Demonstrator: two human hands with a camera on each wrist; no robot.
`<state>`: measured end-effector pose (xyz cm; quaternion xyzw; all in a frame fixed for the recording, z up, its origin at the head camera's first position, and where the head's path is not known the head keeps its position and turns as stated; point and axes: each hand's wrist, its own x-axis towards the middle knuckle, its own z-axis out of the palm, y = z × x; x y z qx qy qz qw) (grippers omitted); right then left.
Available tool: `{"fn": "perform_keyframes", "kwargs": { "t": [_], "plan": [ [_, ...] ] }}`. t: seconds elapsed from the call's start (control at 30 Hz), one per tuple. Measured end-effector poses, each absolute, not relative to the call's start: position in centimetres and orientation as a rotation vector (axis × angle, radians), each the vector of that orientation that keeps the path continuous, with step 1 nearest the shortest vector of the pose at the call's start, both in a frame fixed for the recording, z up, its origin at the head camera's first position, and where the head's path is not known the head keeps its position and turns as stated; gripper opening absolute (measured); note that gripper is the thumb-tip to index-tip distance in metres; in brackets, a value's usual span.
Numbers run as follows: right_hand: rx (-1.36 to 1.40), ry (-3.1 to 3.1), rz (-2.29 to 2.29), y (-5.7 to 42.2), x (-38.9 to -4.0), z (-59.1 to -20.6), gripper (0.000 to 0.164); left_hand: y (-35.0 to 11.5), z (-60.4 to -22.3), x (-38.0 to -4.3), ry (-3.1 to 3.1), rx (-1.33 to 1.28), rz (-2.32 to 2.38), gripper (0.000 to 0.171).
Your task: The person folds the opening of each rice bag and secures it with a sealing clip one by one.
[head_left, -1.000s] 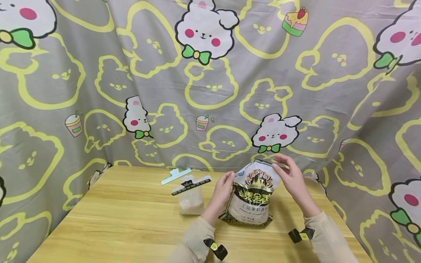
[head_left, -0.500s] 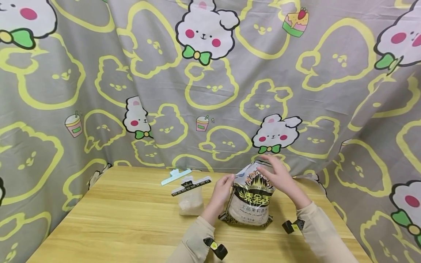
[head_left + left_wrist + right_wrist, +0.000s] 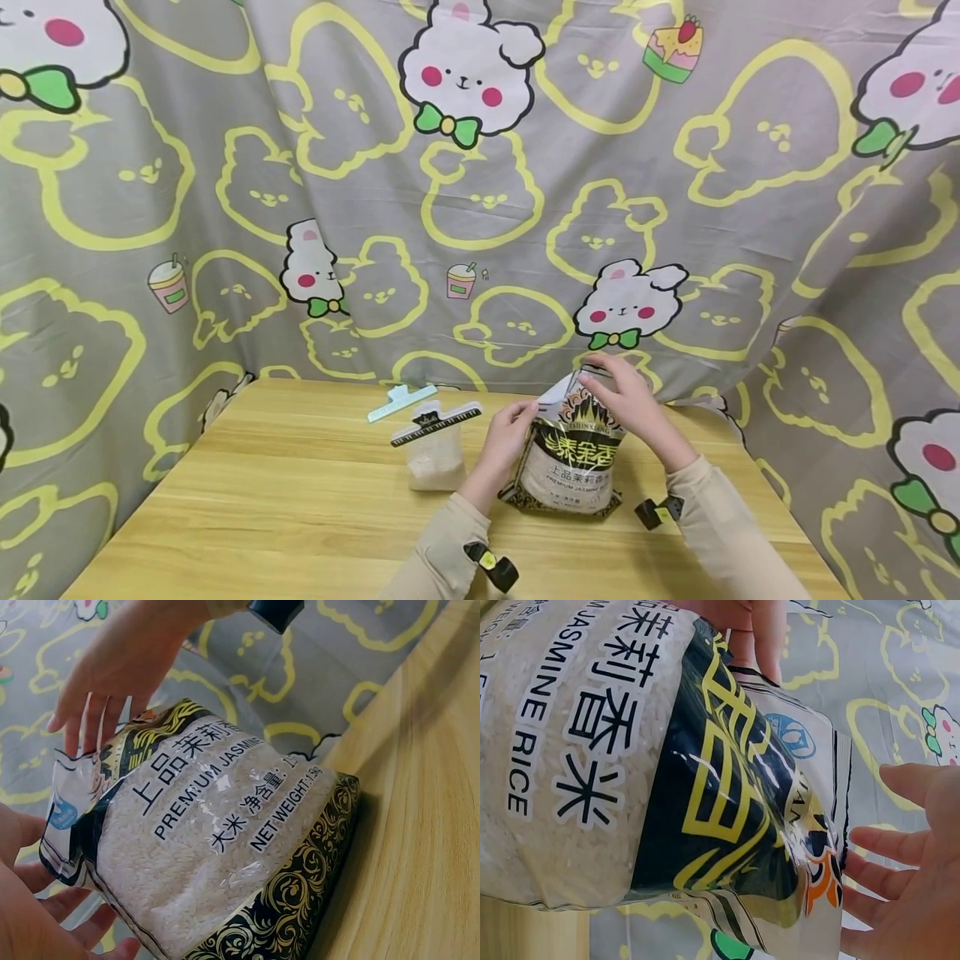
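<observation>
A plastic bag of jasmine rice (image 3: 573,475) stands upright on the table, its top narrowed and leaning back. My left hand (image 3: 508,429) grips the bag's upper left edge, thumb in front and fingers behind. At the top right, my right hand (image 3: 626,400) has its fingertips against the upper edge. The right wrist view shows these right fingers (image 3: 889,877) loosely extended at the bag's top, with the thumb held apart. White grains show through the clear front of the bag in the left wrist view.
Left of the bag stands a small clear pouch (image 3: 435,467) of pale grains, topped by a piano-key-patterned clip (image 3: 437,424). A light blue clip (image 3: 401,403) lies behind it on the wooden table (image 3: 300,500). A printed grey curtain (image 3: 360,208) hangs behind and at both sides.
My right hand has moved left and inward from the bag's top right corner across its top, and the upper part has folded in somewhat. My left hand keeps its place.
</observation>
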<state>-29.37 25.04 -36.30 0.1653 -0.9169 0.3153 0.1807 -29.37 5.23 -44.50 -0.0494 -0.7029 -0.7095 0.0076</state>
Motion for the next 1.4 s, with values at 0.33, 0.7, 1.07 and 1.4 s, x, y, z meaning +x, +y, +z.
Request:
{"fn": "perform_keyframes", "kwargs": {
  "t": [0.33, 0.7, 1.07, 1.4],
  "plan": [
    [0.419, -2.624, 0.816, 24.1, -29.6, -36.6, 0.052, 5.1, -44.9, -29.5, -2.217, -0.153, -2.204, 0.034],
    [0.402, -2.612, 0.773, 23.8, -29.5, -36.9, 0.051, 5.4, -45.0, -29.7, -2.16, -0.165, -2.215, 0.03],
    [0.405, -2.574, 0.724, 23.5, -29.7, -37.2, 0.048, 5.6, -45.0, -29.6, -2.114, -0.171, -2.15, 0.025],
    [0.413, -2.553, 0.704, 23.5, -29.7, -37.3, 0.042, 5.7, -45.1, -29.6, -2.063, -0.129, -2.162, 0.022]
  ]
}}
